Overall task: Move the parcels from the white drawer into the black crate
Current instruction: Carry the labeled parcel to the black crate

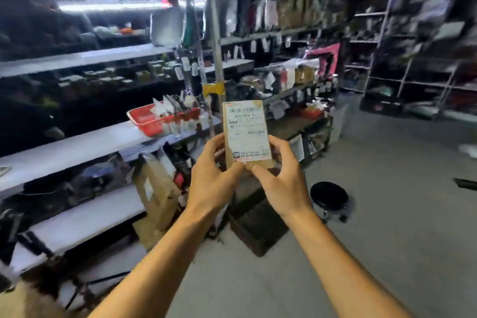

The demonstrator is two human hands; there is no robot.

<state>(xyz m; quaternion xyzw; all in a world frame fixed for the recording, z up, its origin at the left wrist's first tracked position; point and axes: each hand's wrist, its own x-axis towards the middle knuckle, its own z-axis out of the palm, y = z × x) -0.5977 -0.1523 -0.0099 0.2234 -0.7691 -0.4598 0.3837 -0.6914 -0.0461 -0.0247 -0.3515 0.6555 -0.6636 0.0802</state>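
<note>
I hold a small brown cardboard parcel upright in front of me, its white shipping label with barcodes facing me. My left hand grips its lower left edge and my right hand grips its lower right edge, thumbs meeting at the bottom. Below my hands, on the floor, stands the black crate, partly hidden by my wrists. The white drawer is not in view.
Long white shelves run along the left, with a red basket of small items and brown packages beneath. A black round stool stands on the grey floor to the right. More racks fill the back.
</note>
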